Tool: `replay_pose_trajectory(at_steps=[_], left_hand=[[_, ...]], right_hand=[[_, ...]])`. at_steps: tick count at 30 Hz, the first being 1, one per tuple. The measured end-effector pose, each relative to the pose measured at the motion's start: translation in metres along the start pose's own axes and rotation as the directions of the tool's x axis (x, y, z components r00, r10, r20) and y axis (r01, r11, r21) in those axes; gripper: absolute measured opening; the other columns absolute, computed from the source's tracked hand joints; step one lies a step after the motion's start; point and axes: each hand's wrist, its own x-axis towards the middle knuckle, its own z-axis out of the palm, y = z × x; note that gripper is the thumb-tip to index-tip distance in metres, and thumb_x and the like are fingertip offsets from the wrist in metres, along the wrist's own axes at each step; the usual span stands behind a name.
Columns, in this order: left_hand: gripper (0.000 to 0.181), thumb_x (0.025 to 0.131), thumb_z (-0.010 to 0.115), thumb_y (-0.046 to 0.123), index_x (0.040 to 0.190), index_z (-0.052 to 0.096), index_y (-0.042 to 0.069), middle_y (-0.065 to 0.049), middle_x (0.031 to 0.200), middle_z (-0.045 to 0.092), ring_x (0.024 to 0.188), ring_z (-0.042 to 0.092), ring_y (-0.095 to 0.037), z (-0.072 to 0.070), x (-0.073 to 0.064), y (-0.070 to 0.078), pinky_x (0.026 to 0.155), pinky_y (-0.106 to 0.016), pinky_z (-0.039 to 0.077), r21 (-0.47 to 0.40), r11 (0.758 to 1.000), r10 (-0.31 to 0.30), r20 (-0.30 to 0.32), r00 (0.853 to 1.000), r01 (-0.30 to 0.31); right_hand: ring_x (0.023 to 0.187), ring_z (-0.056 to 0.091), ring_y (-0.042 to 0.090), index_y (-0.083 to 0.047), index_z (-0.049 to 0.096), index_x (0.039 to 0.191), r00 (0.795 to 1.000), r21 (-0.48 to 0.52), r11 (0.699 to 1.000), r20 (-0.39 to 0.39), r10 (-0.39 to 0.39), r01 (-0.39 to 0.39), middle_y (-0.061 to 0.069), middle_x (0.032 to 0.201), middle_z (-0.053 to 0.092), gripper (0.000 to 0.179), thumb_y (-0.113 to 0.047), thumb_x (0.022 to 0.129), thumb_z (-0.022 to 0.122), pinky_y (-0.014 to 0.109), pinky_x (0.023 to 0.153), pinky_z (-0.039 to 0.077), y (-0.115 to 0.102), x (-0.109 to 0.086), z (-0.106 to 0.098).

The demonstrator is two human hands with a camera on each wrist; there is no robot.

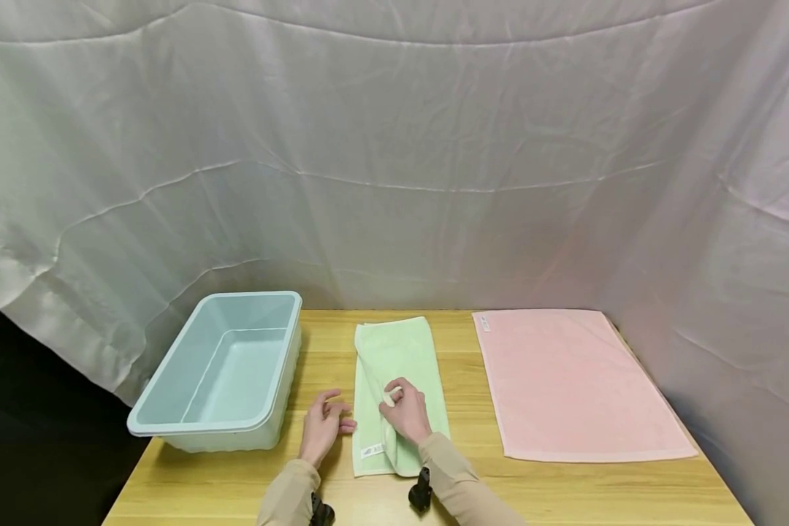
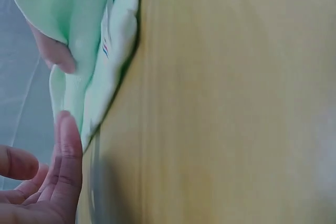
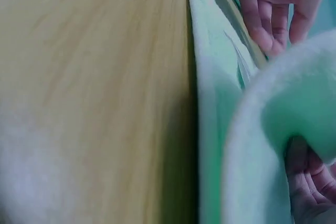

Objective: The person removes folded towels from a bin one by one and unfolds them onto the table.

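A light green towel point(image 1: 404, 347) lies folded lengthwise on the table, its upper layer lifted along the left edge and a small white label point(image 1: 372, 451) at its near left corner. My right hand point(image 1: 408, 410) pinches that raised edge between thumb and fingers; in the right wrist view the towel curls up around the fingers point(image 3: 310, 174). Just left of the towel is my left hand point(image 1: 324, 426), fingers loosely extended and holding nothing. In the left wrist view, the left fingertips point(image 2: 64, 121) come right up to the towel's edge.
On the left stands a pale blue plastic bin point(image 1: 200, 427), its inside bare. A pink towel point(image 1: 572, 387) is spread flat at the right of the wooden table point(image 1: 473, 438). Grey curtains point(image 1: 394, 146) hang behind and at the sides.
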Motion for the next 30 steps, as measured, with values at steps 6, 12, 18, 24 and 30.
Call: replay_pose_trajectory(at_steps=[6, 12, 18, 24, 30], left_hand=[[0.039, 0.105, 0.041, 0.004, 0.141, 0.041, -0.011, -0.035, 0.122, 0.063, 0.106, 0.071, -0.037, 0.013, 0.007, 0.001, 0.090, -0.032, 0.061, -0.034, 0.999, 0.018, 0.078, 0.997, -0.015], [0.047, 0.106, 0.045, 0.010, 0.147, 0.035, -0.009, -0.036, 0.143, 0.050, 0.137, 0.050, -0.045, 0.024, 0.015, 0.005, 0.115, -0.044, 0.046, -0.090, 0.996, 0.014, 0.184, 0.983, 0.003], [0.051, 0.109, 0.040, 0.020, 0.151, 0.026, -0.005, -0.034, 0.155, 0.035, 0.147, 0.031, -0.048, 0.029, 0.016, 0.006, 0.123, -0.058, 0.029, -0.017, 1.000, 0.000, 0.241, 0.971, 0.004], [0.054, 0.110, 0.037, 0.027, 0.154, 0.021, -0.001, -0.031, 0.160, 0.029, 0.148, 0.028, -0.050, 0.028, 0.014, 0.009, 0.121, -0.064, 0.027, 0.094, 0.995, 0.002, 0.253, 0.967, -0.026], [0.058, 0.110, 0.034, 0.031, 0.157, 0.015, 0.001, -0.028, 0.163, 0.026, 0.148, 0.028, -0.050, 0.019, 0.012, 0.013, 0.120, -0.066, 0.026, 0.198, 0.980, -0.027, 0.229, 0.973, -0.019]], right_hand=[[0.066, 0.062, 0.010, 0.001, 0.073, 0.104, 0.999, -0.015, 0.999, -0.035, 0.039, -0.040, 0.005, 0.074, 0.070, 0.022, -0.009, 0.085, 0.069, 0.025, 0.061, 0.053, 0.001, 0.001, -0.010], [0.067, 0.062, 0.010, 0.000, 0.076, 0.095, 0.999, -0.018, 0.999, -0.040, 0.036, -0.037, 0.007, 0.078, 0.072, 0.017, -0.012, 0.086, 0.068, 0.025, 0.063, 0.053, 0.003, 0.004, -0.021], [0.069, 0.057, 0.009, 0.003, 0.075, 0.096, 0.998, 0.028, 0.999, -0.035, 0.042, -0.042, 0.011, 0.081, 0.070, 0.018, -0.009, 0.086, 0.067, 0.021, 0.062, 0.049, 0.009, 0.006, -0.034], [0.072, 0.053, 0.011, 0.005, 0.073, 0.097, 0.991, 0.091, 0.990, -0.062, 0.116, -0.110, 0.009, 0.081, 0.065, 0.018, -0.008, 0.087, 0.066, 0.021, 0.065, 0.045, 0.017, 0.007, -0.049], [0.077, 0.055, 0.011, 0.006, 0.072, 0.105, 0.972, 0.102, 0.980, -0.145, 0.185, -0.171, 0.010, 0.085, 0.066, 0.023, -0.009, 0.090, 0.064, 0.021, 0.068, 0.045, 0.028, 0.004, -0.069]])
